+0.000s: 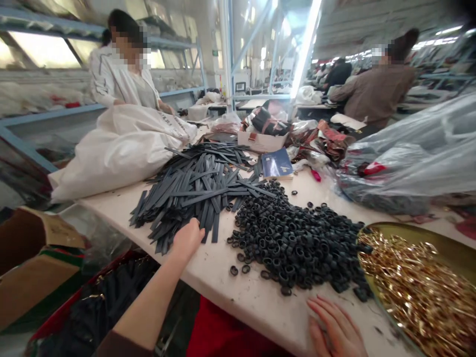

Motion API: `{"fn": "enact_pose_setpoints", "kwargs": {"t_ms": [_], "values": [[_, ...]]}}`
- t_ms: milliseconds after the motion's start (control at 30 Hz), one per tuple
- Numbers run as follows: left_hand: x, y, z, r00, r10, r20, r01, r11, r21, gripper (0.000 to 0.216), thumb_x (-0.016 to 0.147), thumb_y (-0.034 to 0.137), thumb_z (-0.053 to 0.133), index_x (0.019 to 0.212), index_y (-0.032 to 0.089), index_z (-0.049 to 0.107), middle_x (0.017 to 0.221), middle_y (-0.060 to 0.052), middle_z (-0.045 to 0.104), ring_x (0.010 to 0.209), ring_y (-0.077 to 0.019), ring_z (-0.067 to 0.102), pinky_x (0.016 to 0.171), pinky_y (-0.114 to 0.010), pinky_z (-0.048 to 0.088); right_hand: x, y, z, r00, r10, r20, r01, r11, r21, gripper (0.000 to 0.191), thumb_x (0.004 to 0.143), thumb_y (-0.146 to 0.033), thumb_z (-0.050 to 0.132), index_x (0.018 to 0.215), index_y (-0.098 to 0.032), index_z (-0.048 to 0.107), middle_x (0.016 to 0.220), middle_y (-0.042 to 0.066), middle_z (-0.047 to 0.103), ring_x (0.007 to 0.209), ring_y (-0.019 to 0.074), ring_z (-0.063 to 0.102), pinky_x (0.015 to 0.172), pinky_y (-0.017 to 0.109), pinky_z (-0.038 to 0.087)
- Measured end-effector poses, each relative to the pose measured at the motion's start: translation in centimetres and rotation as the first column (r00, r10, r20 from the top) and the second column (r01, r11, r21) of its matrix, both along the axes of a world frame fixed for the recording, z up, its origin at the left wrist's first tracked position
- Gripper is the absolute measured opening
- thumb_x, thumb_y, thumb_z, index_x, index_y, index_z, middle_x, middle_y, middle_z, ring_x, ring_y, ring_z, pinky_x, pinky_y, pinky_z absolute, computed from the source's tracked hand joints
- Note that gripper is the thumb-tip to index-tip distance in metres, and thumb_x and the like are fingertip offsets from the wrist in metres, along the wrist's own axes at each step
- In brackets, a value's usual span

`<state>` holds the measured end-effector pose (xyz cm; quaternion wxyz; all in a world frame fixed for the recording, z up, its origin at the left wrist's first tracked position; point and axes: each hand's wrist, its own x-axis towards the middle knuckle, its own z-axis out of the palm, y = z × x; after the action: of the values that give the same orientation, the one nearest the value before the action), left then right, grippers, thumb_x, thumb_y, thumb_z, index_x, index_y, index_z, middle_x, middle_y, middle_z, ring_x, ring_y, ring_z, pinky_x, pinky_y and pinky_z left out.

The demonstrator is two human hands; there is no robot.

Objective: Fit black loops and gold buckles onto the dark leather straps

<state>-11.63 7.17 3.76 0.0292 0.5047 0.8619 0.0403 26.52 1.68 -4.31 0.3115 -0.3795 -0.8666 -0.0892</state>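
My left hand (187, 238) reaches onto the white table (238, 287) and rests at the near edge of a pile of dark flat straps (193, 191); its fingers curl down among the strap ends, and whether they grip one is hidden. My right hand (334, 329) lies flat on the table's near edge with fingers stretched out, holding nothing. Just beyond it spreads a heap of small black loops (293, 233). To the right, a round tray (446, 248) holds a mass of gold metal buckles (416, 287).
A big white sack (119, 148) lies at the table's far left, with a person in white behind it. A white box of goods (262, 139), a blue booklet (275, 163) and clear plastic bags (409, 158) crowd the far side. Another person sits far right. Cardboard boxes (33, 258) stand left below.
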Motion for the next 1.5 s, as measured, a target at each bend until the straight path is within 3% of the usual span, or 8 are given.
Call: {"fn": "enact_pose_setpoints", "kwargs": {"t_ms": [167, 367, 533, 700, 967, 1200, 1400, 1500], "values": [[0.8, -4.2, 3.3, 0.997, 0.067, -0.043, -0.055, 0.969, 0.239, 0.019, 0.083, 0.030, 0.043, 0.089, 0.016, 0.053, 0.092, -0.008, 0.060, 0.088, -0.0228, 0.058, 0.075, -0.031, 0.045, -1.6, -1.4, 2.3, 0.985, -0.085, -0.149, 0.047, 0.968, -0.245, 0.024, 0.084, -0.027, 0.045, 0.105, -0.019, 0.055, 0.100, 0.007, 0.064, 0.094, 0.0200, 0.058, 0.083, 0.036, 0.045], [5.8, -10.2, 9.0, 0.907, -0.222, 0.359, -0.166, 0.594, 0.787, 0.026, 0.078, 0.038, 0.056, 0.095, 0.019, 0.047, 0.096, -0.004, 0.061, 0.085, -0.0171, 0.060, 0.081, -0.030, 0.047, -6.9, 0.0, 5.3, 0.999, -0.016, 0.034, 0.028, 0.922, -0.385, 0.016, 0.084, -0.020, 0.048, 0.095, -0.022, 0.060, 0.086, 0.004, 0.063, 0.078, 0.0189, 0.055, 0.071, 0.033, 0.039], [12.0, -11.6, 5.1, 0.246, -0.197, 0.949, -0.237, 0.937, 0.256, 0.022, 0.080, 0.036, 0.052, 0.083, 0.015, 0.047, 0.067, 0.002, 0.058, 0.053, -0.0081, 0.052, 0.053, -0.018, 0.044, -10.5, 1.6, 7.0, 0.946, -0.002, 0.323, 0.114, 0.938, -0.327, 0.009, 0.079, -0.014, 0.053, 0.078, -0.020, 0.060, 0.082, 0.006, 0.061, 0.077, 0.0219, 0.053, 0.066, 0.035, 0.032], [14.8, -12.0, -0.8, -0.137, 0.061, 0.989, -0.162, 0.983, -0.083, 0.025, 0.080, 0.034, 0.049, 0.092, 0.012, 0.049, 0.071, -0.001, 0.058, 0.048, -0.0056, 0.048, 0.046, -0.015, 0.039, -10.3, 0.6, 6.2, 0.942, 0.087, 0.324, 0.037, 0.933, -0.359, 0.011, 0.079, -0.013, 0.051, 0.077, -0.019, 0.060, 0.088, 0.006, 0.062, 0.080, 0.0212, 0.055, 0.070, 0.033, 0.034], [14.4, -12.1, -0.9, -0.208, 0.117, 0.971, -0.116, 0.983, -0.144, 0.023, 0.075, 0.026, 0.045, 0.092, 0.012, 0.050, 0.074, -0.002, 0.058, 0.051, -0.0069, 0.053, 0.045, -0.015, 0.039, -10.5, -0.2, 5.3, 0.995, 0.039, 0.088, 0.023, 0.790, -0.612, 0.010, 0.080, -0.012, 0.048, 0.082, -0.017, 0.057, 0.080, 0.005, 0.059, 0.073, 0.0181, 0.056, 0.065, 0.028, 0.039], [15.4, -12.6, -0.5, 0.068, -0.014, 0.998, 0.029, 0.999, 0.012, 0.026, 0.082, 0.037, 0.039, 0.078, 0.014, 0.050, 0.058, 0.001, 0.056, 0.041, -0.0075, 0.044, 0.041, -0.017, 0.031, -8.7, 0.1, 7.0, 0.812, -0.397, -0.428, -0.439, 0.066, -0.896, 0.023, 0.074, -0.038, 0.058, 0.070, -0.017, 0.052, 0.063, -0.003, 0.052, 0.061, 0.0110, 0.048, 0.061, 0.025, 0.039], [16.3, -12.5, 1.0, 0.353, -0.148, 0.924, 0.271, 0.961, 0.051, 0.029, 0.085, 0.032, 0.037, 0.070, 0.016, 0.055, 0.050, 0.003, 0.049, 0.042, -0.0091, 0.042, 0.042, -0.019, 0.029, -7.2, -1.0, 6.6, 0.706, -0.514, -0.487, -0.575, -0.014, -0.818, 0.029, 0.064, -0.034, 0.068, 0.084, -0.016, 0.056, 0.064, -0.004, 0.056, 0.059, 0.0092, 0.049, 0.061, 0.024, 0.038], [16.7, -12.7, 2.1, 0.340, -0.162, 0.926, 0.323, 0.945, 0.046, 0.024, 0.084, 0.029, 0.038, 0.078, 0.016, 0.056, 0.057, 0.002, 0.052, 0.048, -0.0100, 0.048, 0.046, -0.019, 0.033, -6.3, -1.4, 6.8, 0.738, -0.478, -0.476, -0.561, -0.042, -0.827, 0.022, 0.064, -0.029, 0.067, 0.079, -0.015, 0.058, 0.064, -0.004, 0.055, 0.060, 0.0085, 0.047, 0.062, 0.023, 0.037]]}}
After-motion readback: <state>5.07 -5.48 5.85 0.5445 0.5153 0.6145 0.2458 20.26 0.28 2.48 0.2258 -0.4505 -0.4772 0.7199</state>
